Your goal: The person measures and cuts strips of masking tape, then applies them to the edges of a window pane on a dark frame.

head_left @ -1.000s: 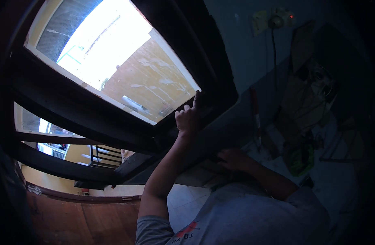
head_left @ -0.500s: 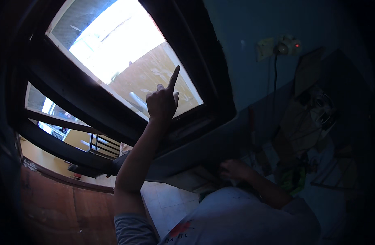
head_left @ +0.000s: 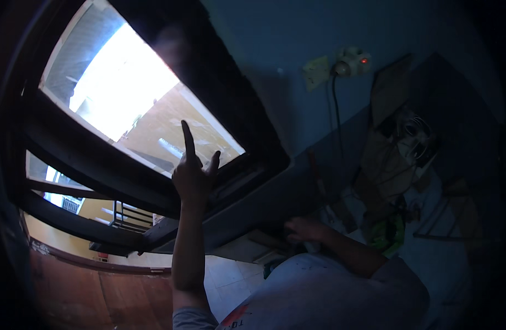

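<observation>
My left hand (head_left: pixel 193 173) is raised before the window pane (head_left: pixel 154 132), its index finger and thumb stretched apart and nothing held in it. Its other fingers look folded. Whether the fingertip touches the glass I cannot tell. Around the pane runs a dark window frame (head_left: pixel 225 71). Low in front of my body, my right hand (head_left: pixel 303 229) is in deep shade with its fingers curled. A small pale patch shows just under it, but what the fingers hold, if anything, is too dark to make out.
A socket with a plugged-in adapter (head_left: pixel 352 61) and red light sits on the blue wall. At right, white coiled cable (head_left: pixel 415 132) lies among boards, near a bright green object (head_left: pixel 387 231). Left, a brown wooden panel (head_left: pixel 99 280) stands below the barred opening.
My left hand has turned and moved down and left in view, its thumb now spread out. The whole view has shifted, with the window and socket further left. My right hand stays low.
</observation>
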The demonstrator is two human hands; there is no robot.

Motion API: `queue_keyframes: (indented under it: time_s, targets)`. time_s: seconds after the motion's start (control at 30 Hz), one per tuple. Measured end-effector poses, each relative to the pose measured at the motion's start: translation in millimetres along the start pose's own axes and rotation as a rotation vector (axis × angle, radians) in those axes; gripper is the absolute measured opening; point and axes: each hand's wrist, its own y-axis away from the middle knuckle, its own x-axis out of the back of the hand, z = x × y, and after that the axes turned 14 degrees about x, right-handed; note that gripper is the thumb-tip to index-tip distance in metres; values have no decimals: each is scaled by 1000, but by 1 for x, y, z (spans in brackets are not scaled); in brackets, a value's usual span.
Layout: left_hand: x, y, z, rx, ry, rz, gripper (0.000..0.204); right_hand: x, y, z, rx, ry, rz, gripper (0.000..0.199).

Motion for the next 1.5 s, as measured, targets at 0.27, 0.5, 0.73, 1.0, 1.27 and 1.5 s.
queue_keyframes:
  time_s: [0.27, 0.5, 0.73, 1.0, 1.27, 1.5]
  targets:
    - [-119, 330, -92, 389, 442, -473, 91, 48, 60, 36, -99, 65, 490, 39]
    - [-113, 376, -101, 448, 412, -590, 64, 184, 222, 79, -675, 478, 1120, 22]
    - [-115, 266, -66, 377, 534, -469, 50, 233, 301, 290, -906, 875, 1054, 57]
    - [-120, 284, -48, 292, 500, -783, 56, 224, 426, 432, -696, 1252, 687, 55]
    - [-134, 376, -30, 456, 523, -840, 50, 242, 392, 408, -540, 1483, 613, 48]
    - [-118, 315, -12, 232, 531, -701, 47, 277, 344, 278, -486, 1261, 982, 50]
